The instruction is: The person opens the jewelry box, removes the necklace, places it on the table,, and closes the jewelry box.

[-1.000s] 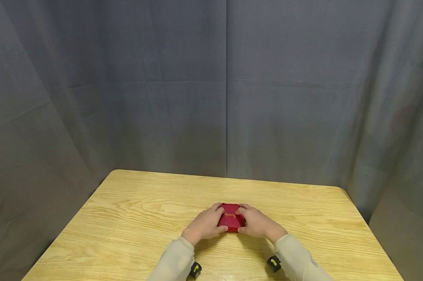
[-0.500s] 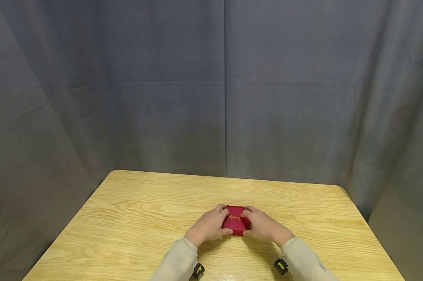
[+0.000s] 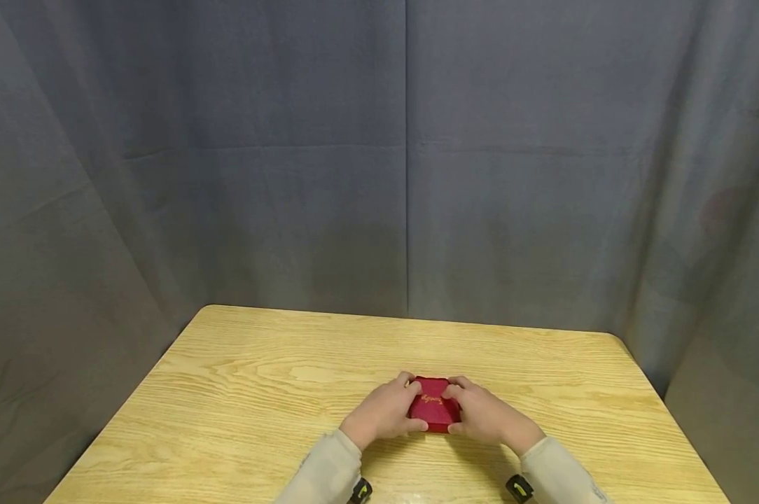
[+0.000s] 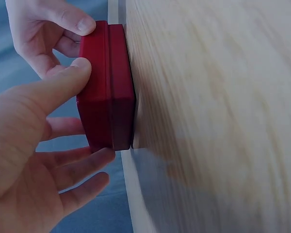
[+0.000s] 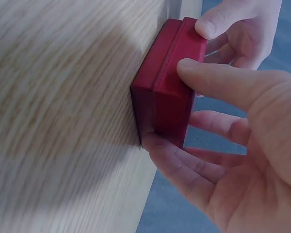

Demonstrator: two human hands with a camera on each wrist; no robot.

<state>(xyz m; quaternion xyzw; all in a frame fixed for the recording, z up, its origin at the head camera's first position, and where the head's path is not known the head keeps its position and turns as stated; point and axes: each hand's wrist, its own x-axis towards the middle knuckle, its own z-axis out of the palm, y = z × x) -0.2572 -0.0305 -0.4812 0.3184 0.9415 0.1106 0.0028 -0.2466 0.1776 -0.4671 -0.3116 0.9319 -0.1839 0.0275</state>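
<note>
A small red box (image 3: 434, 407) with gold script on its lid sits on the wooden table, its lid down on its base. My left hand (image 3: 386, 409) grips its left side, thumb on the near face and fingers along the side and top. From the other side my right hand (image 3: 485, 414) grips it the same way. In the left wrist view, the red box (image 4: 106, 87) shows a seam between lid and base, with the left thumb (image 4: 77, 73) against the lid. In the right wrist view, the right thumb (image 5: 194, 68) presses the lid of the box (image 5: 167, 82).
The light wooden table (image 3: 279, 371) has rounded far corners. Grey curtains (image 3: 304, 175) hang behind it and along both sides. Dark camera straps (image 3: 519, 488) sit at both wrists below beige sleeves (image 3: 329, 469).
Both hands and the red box have shifted together to the right and a little nearer. The grip of each hand looks the same and the lid stays down.
</note>
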